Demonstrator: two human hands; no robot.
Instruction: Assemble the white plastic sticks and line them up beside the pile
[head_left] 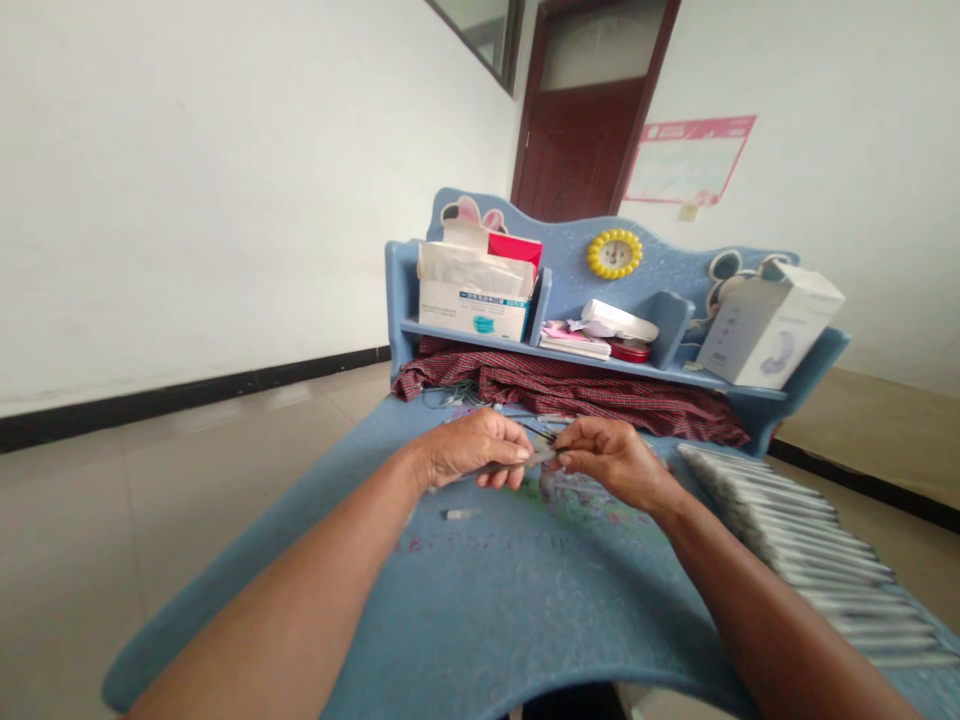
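A slim grey strip-shaped piece (527, 461) lies nearly level just above the blue counter (480, 600), pinched at one end by the left hand (472, 448) and at the other by the right hand (607, 455). Thin dark wires (541, 431) stick out just above it between the fingertips.

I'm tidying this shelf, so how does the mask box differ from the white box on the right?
The mask box sits level and bears a blue band; the white box leans tilted and shows a pale print. Both are whitish cartons on the blue shelf.
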